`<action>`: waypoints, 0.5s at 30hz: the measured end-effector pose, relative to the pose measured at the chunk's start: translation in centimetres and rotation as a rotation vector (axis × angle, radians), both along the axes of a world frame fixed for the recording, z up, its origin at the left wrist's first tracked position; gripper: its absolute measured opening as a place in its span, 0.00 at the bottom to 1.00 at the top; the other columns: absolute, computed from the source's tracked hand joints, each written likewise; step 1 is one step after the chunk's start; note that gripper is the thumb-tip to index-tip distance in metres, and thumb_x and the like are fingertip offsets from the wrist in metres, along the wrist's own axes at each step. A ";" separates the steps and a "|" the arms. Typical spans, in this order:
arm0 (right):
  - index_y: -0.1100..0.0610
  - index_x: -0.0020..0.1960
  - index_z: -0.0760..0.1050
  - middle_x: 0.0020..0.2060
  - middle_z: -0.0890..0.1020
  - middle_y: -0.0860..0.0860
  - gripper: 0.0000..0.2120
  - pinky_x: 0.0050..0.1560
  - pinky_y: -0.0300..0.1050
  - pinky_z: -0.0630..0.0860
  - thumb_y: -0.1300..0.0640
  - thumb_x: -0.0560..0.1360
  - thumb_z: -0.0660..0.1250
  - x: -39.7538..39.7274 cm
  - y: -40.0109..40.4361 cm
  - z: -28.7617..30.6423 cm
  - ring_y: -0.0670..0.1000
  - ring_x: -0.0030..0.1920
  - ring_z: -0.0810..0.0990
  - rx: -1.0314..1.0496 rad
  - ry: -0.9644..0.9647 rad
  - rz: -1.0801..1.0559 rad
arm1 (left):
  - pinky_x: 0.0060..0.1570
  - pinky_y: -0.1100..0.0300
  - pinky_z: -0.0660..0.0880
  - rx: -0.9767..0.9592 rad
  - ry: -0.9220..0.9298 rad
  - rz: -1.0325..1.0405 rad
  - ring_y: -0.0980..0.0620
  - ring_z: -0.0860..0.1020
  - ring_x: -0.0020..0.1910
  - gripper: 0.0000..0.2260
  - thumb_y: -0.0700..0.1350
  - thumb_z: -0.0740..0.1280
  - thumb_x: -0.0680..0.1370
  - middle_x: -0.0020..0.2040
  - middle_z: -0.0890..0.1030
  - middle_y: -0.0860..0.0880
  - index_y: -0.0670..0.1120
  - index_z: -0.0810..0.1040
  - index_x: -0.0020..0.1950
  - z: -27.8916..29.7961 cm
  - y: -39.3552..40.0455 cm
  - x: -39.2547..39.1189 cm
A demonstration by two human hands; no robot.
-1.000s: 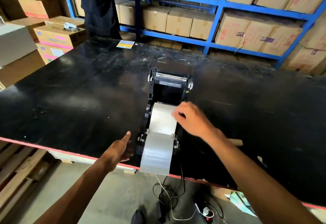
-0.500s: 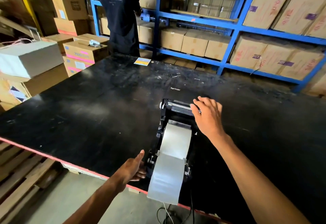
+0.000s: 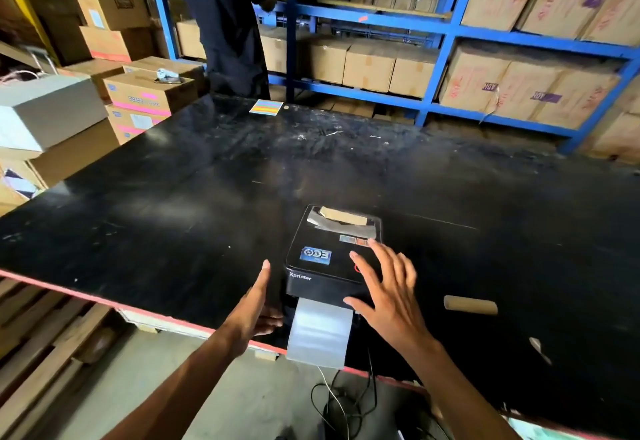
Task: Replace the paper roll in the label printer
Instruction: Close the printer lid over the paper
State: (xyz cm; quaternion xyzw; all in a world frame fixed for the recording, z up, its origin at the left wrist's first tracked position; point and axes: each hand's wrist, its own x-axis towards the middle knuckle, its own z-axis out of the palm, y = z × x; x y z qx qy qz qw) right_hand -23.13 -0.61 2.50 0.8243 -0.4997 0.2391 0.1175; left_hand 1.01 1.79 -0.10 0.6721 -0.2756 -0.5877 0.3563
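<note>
A black label printer (image 3: 325,252) sits near the front edge of the black table (image 3: 173,224) with its lid down. A strip of white label paper (image 3: 318,332) hangs out of its front slot over the table edge. My right hand (image 3: 388,287) lies flat, fingers spread, on the right side of the lid. My left hand (image 3: 256,304) is open and rests against the printer's left front corner. A bare brown cardboard core (image 3: 471,305) lies on the table to the right of the printer.
Cables (image 3: 346,401) hang below the table edge. A colourful card (image 3: 266,107) lies at the far side. A person in a dark shirt (image 3: 225,20) stands behind the table at blue shelves (image 3: 446,29) full of cartons. Stacked boxes (image 3: 145,96) stand at left.
The printer lid, open before, is now closed. My right hand came down with it from the lid's back edge onto its top. My left hand stayed by the printer's left side.
</note>
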 end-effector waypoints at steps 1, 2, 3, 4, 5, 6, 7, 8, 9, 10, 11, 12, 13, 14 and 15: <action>0.51 0.70 0.66 0.71 0.68 0.59 0.42 0.70 0.60 0.59 0.43 0.61 0.78 0.1 0.2 -0.3 0.57 0.70 0.62 0.031 0.009 -0.010 | 0.46 0.53 0.77 -0.002 -0.004 -0.015 0.43 0.83 0.43 0.42 0.79 0.53 0.64 0.44 0.86 0.38 0.44 0.81 0.51 0.1 -0.1 0.0; 0.51 0.71 0.65 0.71 0.68 0.59 0.43 0.69 0.63 0.61 0.42 0.60 0.78 0.2 0.5 -0.6 0.57 0.70 0.62 0.068 0.000 -0.017 | 0.46 0.53 0.78 -0.015 -0.022 -0.033 0.43 0.84 0.43 0.42 0.80 0.55 0.63 0.45 0.86 0.38 0.46 0.80 0.54 0.2 -0.2 0.0; 0.51 0.71 0.65 0.72 0.67 0.59 0.43 0.69 0.64 0.62 0.42 0.61 0.77 0.2 0.8 -0.9 0.57 0.71 0.62 0.103 -0.035 -0.019 | 0.47 0.52 0.79 -0.034 -0.052 -0.054 0.43 0.84 0.43 0.41 0.79 0.57 0.62 0.45 0.86 0.38 0.47 0.77 0.56 0.3 -0.3 0.0; 0.50 0.72 0.64 0.73 0.65 0.58 0.42 0.70 0.64 0.60 0.41 0.62 0.75 0.1 0.9 -1.2 0.57 0.72 0.62 0.142 -0.101 -0.025 | 0.48 0.50 0.80 -0.050 -0.085 -0.076 0.43 0.84 0.43 0.41 0.78 0.60 0.62 0.45 0.86 0.38 0.47 0.75 0.59 0.4 -0.4 0.0; 0.49 0.73 0.63 0.75 0.62 0.56 0.42 0.72 0.61 0.57 0.39 0.63 0.73 -0.1 1.0 -1.5 0.56 0.73 0.60 0.191 -0.201 -0.043 | 0.49 0.50 0.80 -0.055 -0.105 -0.093 0.43 0.85 0.44 0.42 0.77 0.63 0.62 0.45 0.86 0.39 0.45 0.72 0.61 0.5 -0.6 0.1; 0.47 0.73 0.61 0.75 0.60 0.54 0.42 0.73 0.58 0.53 0.36 0.64 0.70 -0.3 1.1 -1.7 0.54 0.74 0.58 0.260 -0.338 -0.082 | 0.49 0.50 0.80 -0.051 -0.107 -0.104 0.42 0.85 0.45 0.42 0.76 0.64 0.62 0.45 0.86 0.38 0.45 0.72 0.62 0.5 -0.7 0.2; 0.46 0.74 0.60 0.76 0.59 0.52 0.42 0.73 0.56 0.50 0.34 0.64 0.68 -0.6 1.1 -1.8 0.52 0.74 0.56 0.345 -0.498 -0.143 | 0.49 0.49 0.81 -0.048 -0.100 -0.112 0.41 0.85 0.46 0.41 0.75 0.66 0.62 0.46 0.86 0.38 0.45 0.73 0.61 0.5 -0.8 0.3; 0.45 0.74 0.59 0.76 0.59 0.51 0.41 0.74 0.56 0.51 0.33 0.65 0.67 -0.9 0.9 -2.0 0.52 0.75 0.55 0.433 -0.649 -0.221 | 0.49 0.49 0.80 -0.047 -0.096 -0.124 0.40 0.85 0.47 0.40 0.75 0.66 0.61 0.46 0.86 0.38 0.46 0.74 0.60 0.4 -0.9 0.4; 0.44 0.73 0.59 0.75 0.60 0.51 0.39 0.74 0.57 0.53 0.34 0.67 0.67 -1.3 0.7 -2.3 0.54 0.74 0.57 0.523 -0.764 -0.297 | 0.49 0.50 0.80 -0.053 -0.098 -0.135 0.40 0.85 0.47 0.38 0.75 0.66 0.61 0.46 0.86 0.38 0.48 0.76 0.59 0.3 -0.9 0.5; 0.44 0.74 0.59 0.75 0.62 0.52 0.38 0.73 0.57 0.56 0.36 0.68 0.68 -1.7 0.6 -2.6 0.55 0.74 0.59 0.630 -0.865 -0.354 | 0.48 0.51 0.80 -0.063 -0.103 -0.142 0.41 0.85 0.47 0.36 0.75 0.66 0.62 0.45 0.86 0.38 0.49 0.76 0.57 0.1 -0.9 0.6; 0.45 0.74 0.59 0.74 0.64 0.53 0.38 0.72 0.55 0.60 0.38 0.69 0.69 -2.0 0.5 -3.0 0.56 0.73 0.63 0.751 -0.975 -0.376 | 0.47 0.51 0.80 -0.076 -0.107 -0.146 0.41 0.85 0.46 0.34 0.74 0.65 0.63 0.44 0.86 0.39 0.50 0.77 0.56 0.0 -0.8 0.7; 0.47 0.74 0.59 0.73 0.65 0.55 0.38 0.69 0.51 0.63 0.39 0.69 0.70 -2.1 0.6 -3.4 0.55 0.71 0.65 0.859 -1.076 -0.374 | 0.46 0.51 0.79 -0.086 -0.108 -0.149 0.42 0.85 0.46 0.31 0.73 0.65 0.64 0.43 0.87 0.41 0.50 0.78 0.54 -0.3 -0.7 0.7; 0.49 0.74 0.59 0.72 0.67 0.56 0.38 0.66 0.47 0.64 0.39 0.70 0.69 -2.1 0.8 -3.7 0.53 0.69 0.68 0.938 -1.141 -0.367 | 0.46 0.51 0.79 -0.090 -0.106 -0.149 0.43 0.85 0.45 0.29 0.73 0.65 0.65 0.41 0.87 0.42 0.51 0.78 0.53 -0.5 -0.7 0.7; 0.50 0.73 0.61 0.70 0.69 0.54 0.36 0.63 0.44 0.65 0.39 0.70 0.68 -2.1 1.1 -3.9 0.51 0.66 0.71 0.996 -1.169 -0.364 | 0.45 0.52 0.79 -0.084 -0.096 -0.147 0.44 0.85 0.45 0.28 0.72 0.65 0.66 0.40 0.87 0.43 0.51 0.78 0.52 -0.7 -0.6 0.7; 0.49 0.71 0.66 0.68 0.72 0.52 0.33 0.60 0.42 0.66 0.38 0.70 0.67 -2.0 1.3 -4.0 0.49 0.62 0.73 1.042 -1.187 -0.351 | 0.45 0.52 0.78 -0.072 -0.076 -0.146 0.44 0.85 0.44 0.28 0.72 0.66 0.65 0.40 0.88 0.44 0.52 0.79 0.51 -0.9 -0.5 0.6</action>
